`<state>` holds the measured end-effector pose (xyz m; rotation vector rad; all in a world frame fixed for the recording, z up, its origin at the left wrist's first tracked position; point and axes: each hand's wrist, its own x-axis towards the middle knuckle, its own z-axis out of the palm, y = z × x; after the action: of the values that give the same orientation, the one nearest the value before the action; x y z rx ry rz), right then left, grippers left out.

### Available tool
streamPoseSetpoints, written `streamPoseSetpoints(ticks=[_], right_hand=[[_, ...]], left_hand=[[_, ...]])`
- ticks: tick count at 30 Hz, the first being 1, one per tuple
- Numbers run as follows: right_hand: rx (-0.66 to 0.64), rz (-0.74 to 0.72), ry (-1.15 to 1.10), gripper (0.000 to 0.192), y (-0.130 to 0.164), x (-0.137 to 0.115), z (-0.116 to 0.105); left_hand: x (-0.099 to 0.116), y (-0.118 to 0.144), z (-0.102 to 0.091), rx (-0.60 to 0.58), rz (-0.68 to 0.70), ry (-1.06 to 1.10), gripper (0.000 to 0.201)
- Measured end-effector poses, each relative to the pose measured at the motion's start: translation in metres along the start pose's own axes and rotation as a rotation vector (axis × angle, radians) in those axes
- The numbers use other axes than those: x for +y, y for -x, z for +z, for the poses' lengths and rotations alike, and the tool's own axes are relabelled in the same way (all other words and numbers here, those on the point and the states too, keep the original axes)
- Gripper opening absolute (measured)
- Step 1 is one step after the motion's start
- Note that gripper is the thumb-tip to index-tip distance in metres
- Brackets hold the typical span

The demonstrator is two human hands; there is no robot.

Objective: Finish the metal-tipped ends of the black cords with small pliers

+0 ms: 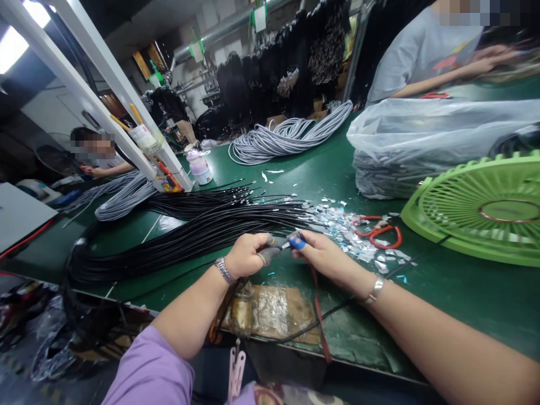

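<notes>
My left hand (248, 254) is closed around the end of a thin black cable (270, 243), with grey covers on its fingertips. My right hand (323, 256) pinches the cable's tip from the right, thumb wrapped in blue tape. Both hands meet above the green table (455, 281), just in front of a large bundle of black cables (189, 236) that stretches off to the left. A pile of silver foil scraps (350, 228) lies right behind my right hand.
Red-handled scissors (382, 232) rest by the scraps. A green fan (485, 208) lies flat at right, behind it a plastic bag (422, 140). Grey cable coils (287, 138) sit farther back. One co-worker (426, 50) works at top right, another person (99, 154) at far left.
</notes>
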<state>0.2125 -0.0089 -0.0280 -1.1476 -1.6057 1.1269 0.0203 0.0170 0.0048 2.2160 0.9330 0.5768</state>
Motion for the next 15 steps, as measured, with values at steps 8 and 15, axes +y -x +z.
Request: streamPoseSetpoints(ticks=[8,15], right_hand=[[0.125,-0.404,0.763,0.035,0.010,-0.010,-0.010],[0.185,-0.384,0.962,0.020,0.012,-0.005,-0.004]], left_hand=[[0.002,0.003,-0.002,0.101,-0.045,-0.364,0.020],[0.004,0.006,0.001,0.098,0.069,-0.573,0.020]])
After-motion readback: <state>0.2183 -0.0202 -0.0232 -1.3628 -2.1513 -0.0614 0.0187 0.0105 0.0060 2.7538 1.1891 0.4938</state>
